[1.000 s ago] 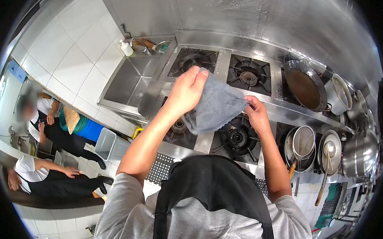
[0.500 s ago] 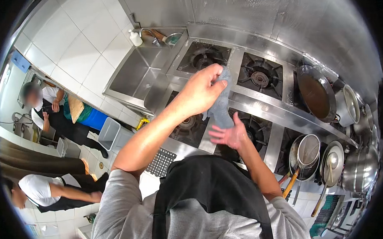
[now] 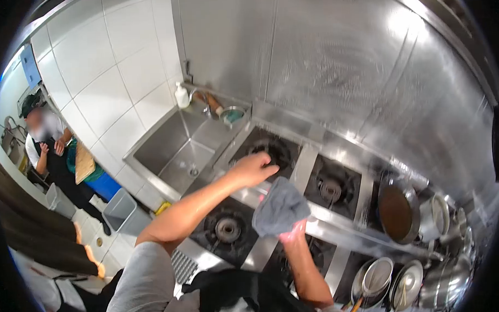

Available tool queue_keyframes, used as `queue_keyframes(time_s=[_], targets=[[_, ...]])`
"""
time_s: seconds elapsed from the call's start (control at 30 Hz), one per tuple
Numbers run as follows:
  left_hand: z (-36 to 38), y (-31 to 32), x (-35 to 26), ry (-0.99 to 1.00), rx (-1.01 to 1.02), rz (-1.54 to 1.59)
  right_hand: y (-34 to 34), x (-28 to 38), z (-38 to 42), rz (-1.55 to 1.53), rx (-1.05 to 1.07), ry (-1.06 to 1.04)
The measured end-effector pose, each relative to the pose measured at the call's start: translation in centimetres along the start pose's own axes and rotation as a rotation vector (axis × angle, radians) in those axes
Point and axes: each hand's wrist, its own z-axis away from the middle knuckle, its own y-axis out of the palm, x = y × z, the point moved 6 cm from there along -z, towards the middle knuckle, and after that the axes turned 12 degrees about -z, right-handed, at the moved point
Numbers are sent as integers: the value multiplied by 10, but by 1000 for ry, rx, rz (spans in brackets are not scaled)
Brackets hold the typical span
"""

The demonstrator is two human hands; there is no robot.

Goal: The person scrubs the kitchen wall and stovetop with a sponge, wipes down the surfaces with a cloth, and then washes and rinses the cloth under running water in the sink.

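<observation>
A grey cloth [image 3: 281,209] is draped over my right hand [image 3: 294,231], above the middle of the stove. It covers most of that hand's fingers; the palm edge and a bit of fingertip show. My left hand [image 3: 254,169] is just beyond the cloth to the upper left, over the back left burner [image 3: 268,147]. Its thumb and forefinger are apart, with nothing seen between them. Below the hands are the front left burner [image 3: 228,229] and, partly hidden by my right forearm, another front burner. The back right burner [image 3: 330,190] is to the right.
A steel sink [image 3: 172,147] with a soap bottle [image 3: 182,96] adjoins the stove. Pans such as a large wok [image 3: 395,211], a strainer [image 3: 377,276] and a pot [image 3: 434,218] crowd the right side. Grey bin [image 3: 122,212] and co-worker [image 3: 57,151] are at left.
The cloth has passed from my left hand onto my right hand, which was open beside it. My left hand has let go and is now left of the cloth. The view has tilted up.
</observation>
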Motion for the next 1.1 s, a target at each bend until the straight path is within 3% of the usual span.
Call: queue_keyframes(time_s=[0.03,0.1,0.2,0.27,0.3,0.37,0.43,0.47,0.53,0.57,0.63,0.67,0.7,0.73,0.8,0.83,0.93,0.97,1.0,1.07,1.1], targets=[[-3,-4,19,-70,7,2,-2,-4,-4,-14,-126,-3],[-14,-11,69,-184,-78,-61,-79,11,-18,-84,-258,67],[-43,0,169,-423,-90,-296,-179,38,-7,48,-564,1],[-56,1,217,-567,-81,-329,-170,60,-28,214,-736,-87],[-67,6,241,-594,-59,-325,-135,71,-39,339,-806,-142],[-88,29,291,-598,9,-301,-56,122,-90,442,-528,-242],[-107,66,331,-549,93,-263,86,131,-145,572,-531,-467],[-112,76,337,-494,70,-226,128,184,-164,712,-473,-637],[-103,78,342,-404,24,-168,272,192,-224,952,-318,-834],[-99,81,345,-400,28,-141,348,154,-262,1150,-93,-884],[-101,79,342,-398,27,-92,477,167,-353,1381,174,-1074],[-102,72,340,-397,26,-75,527,152,-383,1581,115,-1273],[-101,66,337,-399,28,-57,569,124,-423,2285,209,-1475],[-99,69,336,-405,40,-38,601,95,-458,2806,348,-1948],[-98,78,342,-351,-48,25,591,69,-517,3065,223,-2389],[-97,82,346,-330,-91,58,548,32,-521,2901,-93,-2329],[-100,65,337,-365,-12,115,482,18,-564,2956,-39,-2402],[-98,65,337,-369,-4,121,440,-1,-564,3134,-79,-2146],[-99,65,337,-367,-5,129,409,15,-586,3215,169,-2172],[-103,61,334,-367,-7,160,317,39,-611,3097,1098,-2209],[-102,58,331,-375,-7,180,261,43,-616,3393,922,-1904]])
